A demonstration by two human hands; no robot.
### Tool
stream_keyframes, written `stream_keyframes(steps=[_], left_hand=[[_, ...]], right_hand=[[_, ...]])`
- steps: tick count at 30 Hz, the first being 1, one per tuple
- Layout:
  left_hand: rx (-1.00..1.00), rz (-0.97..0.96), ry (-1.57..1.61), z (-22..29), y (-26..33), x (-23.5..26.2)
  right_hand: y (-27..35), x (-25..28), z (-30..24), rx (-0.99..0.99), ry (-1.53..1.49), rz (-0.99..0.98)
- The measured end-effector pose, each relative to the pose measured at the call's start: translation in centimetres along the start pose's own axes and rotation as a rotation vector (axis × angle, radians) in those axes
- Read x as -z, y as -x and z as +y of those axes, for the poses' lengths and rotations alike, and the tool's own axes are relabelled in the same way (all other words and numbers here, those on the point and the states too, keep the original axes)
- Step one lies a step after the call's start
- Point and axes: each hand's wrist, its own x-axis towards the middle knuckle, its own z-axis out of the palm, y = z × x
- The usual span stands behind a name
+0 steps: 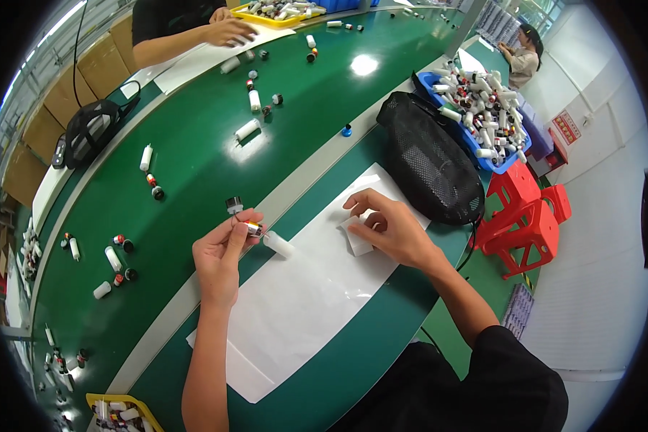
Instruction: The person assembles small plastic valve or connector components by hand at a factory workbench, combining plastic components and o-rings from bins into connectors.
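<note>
My left hand (222,253) pinches a small red, yellow and white part (253,229) between thumb and fingers. A black-and-grey cap (234,206) sticks up above those fingers, joined to the part by a thin wire. On the other side, a white cylinder (279,245) hangs over the white paper sheet (295,317) and seems to be linked to the same part. To the right, my right hand (392,225) is closed with thumb and fingers around a small white piece (358,237), like a folded scrap of paper or cloth. The fingers partly cover it.
Beyond a grey rail, the green belt (201,144) carries scattered white cylinders with wired caps. A black mesh bag (435,162) and a heaped blue bin (515,162) stand right; a yellow bin (133,400) sits lower left. A co-worker's hand (230,32) is across the belt. Red stools (529,237) stand right.
</note>
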Motion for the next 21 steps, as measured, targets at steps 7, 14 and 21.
stream_keyframes(steps=[7,14,21], left_hand=[[-0.003,0.027,0.027,0.1,-0.2,-0.2],[-0.001,0.024,0.029,0.0,0.0,0.1],[-0.039,-0.026,0.013,-0.2,0.1,0.4]], right_hand=[[-0.8,-1.1,-1.2,0.179,0.313,-0.03],[-0.4,-2.3,-0.5,0.147,0.488,-0.028],[-0.1,-3.0,-0.8,0.112,0.702,0.005]])
